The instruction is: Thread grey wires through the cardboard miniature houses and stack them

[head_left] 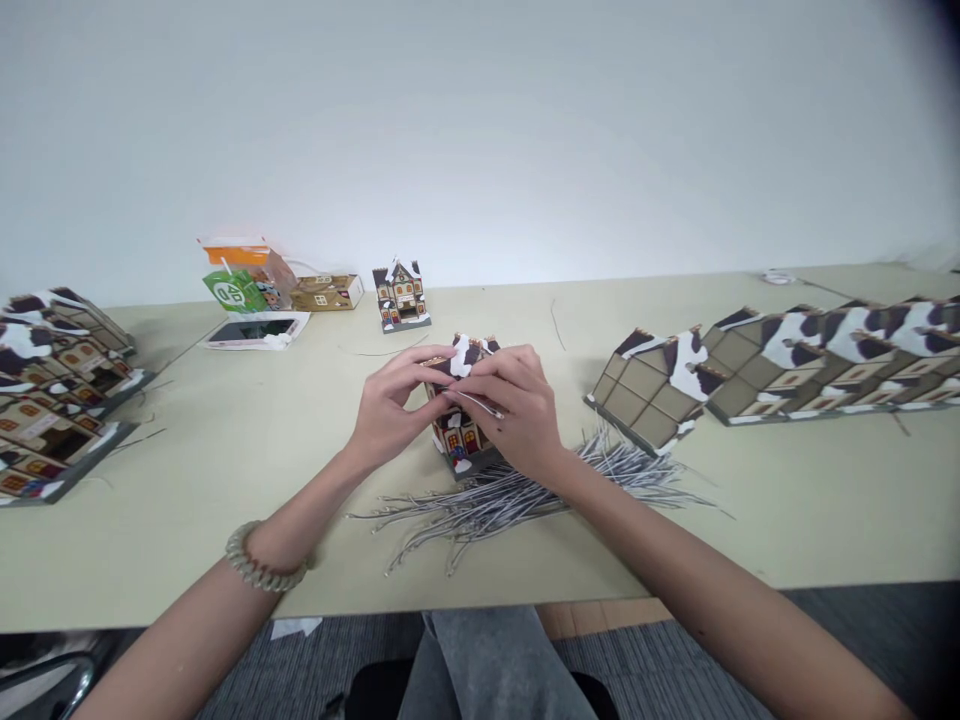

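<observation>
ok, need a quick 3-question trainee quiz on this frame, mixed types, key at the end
1. True or false: both the left hand and the right hand are on the small house box.
2. What lies on the table just in front of that box? A) scissors B) a pile of grey wire ties C) a roll of tape
3. Fill in: the phone lies at the far ____ of the table, near the orange packet.

Key
1. True
2. B
3. left
</observation>
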Action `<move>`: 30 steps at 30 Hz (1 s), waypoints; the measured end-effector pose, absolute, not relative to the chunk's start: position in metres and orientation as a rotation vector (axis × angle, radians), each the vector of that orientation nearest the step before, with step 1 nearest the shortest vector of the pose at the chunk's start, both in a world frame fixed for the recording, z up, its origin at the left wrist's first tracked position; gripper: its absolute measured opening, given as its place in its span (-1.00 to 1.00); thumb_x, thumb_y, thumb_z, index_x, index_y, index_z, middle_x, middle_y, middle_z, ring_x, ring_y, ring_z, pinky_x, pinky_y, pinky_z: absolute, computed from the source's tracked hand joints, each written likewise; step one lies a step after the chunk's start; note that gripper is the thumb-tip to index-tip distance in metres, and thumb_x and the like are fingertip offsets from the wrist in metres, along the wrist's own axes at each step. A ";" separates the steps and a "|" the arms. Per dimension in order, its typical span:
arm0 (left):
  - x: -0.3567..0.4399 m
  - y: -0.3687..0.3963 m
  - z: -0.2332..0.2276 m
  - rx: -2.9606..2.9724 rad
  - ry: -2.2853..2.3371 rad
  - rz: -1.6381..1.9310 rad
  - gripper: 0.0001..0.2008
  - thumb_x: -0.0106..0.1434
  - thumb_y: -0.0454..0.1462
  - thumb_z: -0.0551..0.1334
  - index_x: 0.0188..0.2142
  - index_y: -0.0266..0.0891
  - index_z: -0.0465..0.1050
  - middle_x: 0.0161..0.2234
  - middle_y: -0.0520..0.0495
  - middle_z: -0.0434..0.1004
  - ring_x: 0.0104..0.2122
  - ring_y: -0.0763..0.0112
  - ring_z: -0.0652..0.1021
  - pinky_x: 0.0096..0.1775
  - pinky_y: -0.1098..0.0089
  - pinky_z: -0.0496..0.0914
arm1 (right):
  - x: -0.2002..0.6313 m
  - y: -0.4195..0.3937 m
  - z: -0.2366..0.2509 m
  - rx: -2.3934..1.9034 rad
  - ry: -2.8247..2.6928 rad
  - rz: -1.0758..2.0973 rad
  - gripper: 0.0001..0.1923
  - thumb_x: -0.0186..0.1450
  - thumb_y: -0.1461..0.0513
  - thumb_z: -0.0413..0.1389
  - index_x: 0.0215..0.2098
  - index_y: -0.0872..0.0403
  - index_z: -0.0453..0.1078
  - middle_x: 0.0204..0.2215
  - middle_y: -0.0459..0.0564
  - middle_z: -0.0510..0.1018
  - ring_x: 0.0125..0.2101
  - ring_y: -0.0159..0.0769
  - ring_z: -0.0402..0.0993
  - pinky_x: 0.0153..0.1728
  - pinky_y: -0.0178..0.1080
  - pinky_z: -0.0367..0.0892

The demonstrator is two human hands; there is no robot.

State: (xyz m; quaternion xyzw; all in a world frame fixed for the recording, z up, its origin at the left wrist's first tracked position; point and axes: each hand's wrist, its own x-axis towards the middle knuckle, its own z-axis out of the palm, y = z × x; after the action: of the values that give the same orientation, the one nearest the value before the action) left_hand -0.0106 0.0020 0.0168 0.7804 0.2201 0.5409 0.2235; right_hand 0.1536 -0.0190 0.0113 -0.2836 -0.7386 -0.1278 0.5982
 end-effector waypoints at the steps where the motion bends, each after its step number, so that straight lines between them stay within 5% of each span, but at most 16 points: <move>1: -0.011 0.002 0.016 2.149 0.610 1.498 -0.91 0.12 -0.41 0.29 -0.36 -0.22 0.53 -0.11 -0.21 0.53 -0.04 0.24 0.51 -0.03 0.18 0.42 | 0.153 -0.019 0.011 -0.659 -1.708 -0.297 -0.94 0.22 0.30 0.18 -0.39 0.01 0.43 -0.48 -0.11 0.47 -0.36 -0.33 0.34 -0.31 -0.21 0.28; 30: -0.011 0.002 0.017 2.062 0.600 1.485 -0.97 0.12 -0.34 0.32 -0.44 -0.24 0.51 -0.12 -0.21 0.54 -0.05 0.24 0.51 -0.03 0.17 0.42 | 0.156 -0.025 0.015 -0.615 -1.606 -0.347 -0.92 0.17 0.31 0.23 -0.40 0.00 0.44 -0.50 -0.11 0.50 -0.36 -0.32 0.35 -0.30 -0.22 0.29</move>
State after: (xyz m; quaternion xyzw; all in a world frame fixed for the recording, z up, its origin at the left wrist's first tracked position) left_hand -0.0106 0.0025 0.0170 0.7622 0.2217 0.5487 0.2623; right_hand 0.1564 -0.0249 0.0153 -0.2694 -0.7041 -0.1523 0.6392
